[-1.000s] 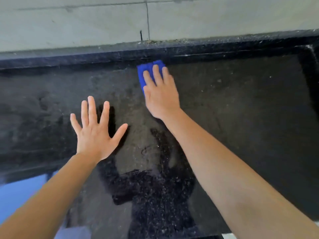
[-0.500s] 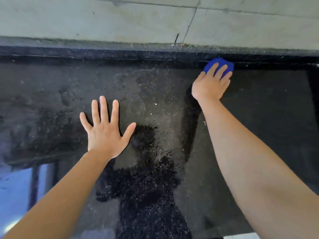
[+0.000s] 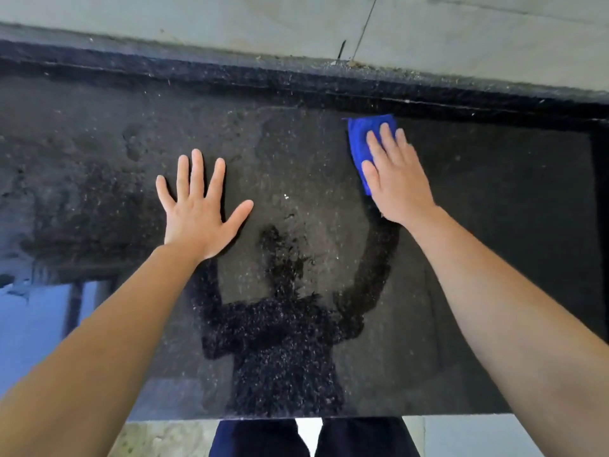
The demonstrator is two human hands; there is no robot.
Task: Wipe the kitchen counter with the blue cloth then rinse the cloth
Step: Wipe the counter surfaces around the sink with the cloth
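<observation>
A small, folded blue cloth (image 3: 361, 143) of soft fabric is being pressed flat onto a dark, speckled, polished stone counter (image 3: 494, 232) by the right hand (image 3: 397, 183); the fingers (image 3: 385, 136) are being kept straight and close together on top of the cloth, with nothing curled round it, so this hand is being held open rather than clenched; the thumb is being rested on the cloth's near left part. The cloth is being kept on the far right part of the counter, just in front of the raised black stone ledge (image 3: 230, 77) that is running along the back; whether its far edge is touching that ledge cannot be told. Much of the cloth is being covered by the hand; only its left side and far edge are being left in sight.

The left hand (image 3: 197, 216) is being laid palm-down on the bare counter, well apart from the cloth; its fingers are being spread wide and straight, and nothing is being held by it.

Both bare forearms are being stretched forward over the near edge; a dark reflection of the person (image 3: 280, 341), arms raised, is being shown in the glossy surface between them. A pale tiled wall (image 3: 164, 18) is being seen beyond the ledge; dark blue trousers (image 3: 263, 438) and a pale floor (image 3: 164, 437) are being seen below the counter's near edge.
</observation>
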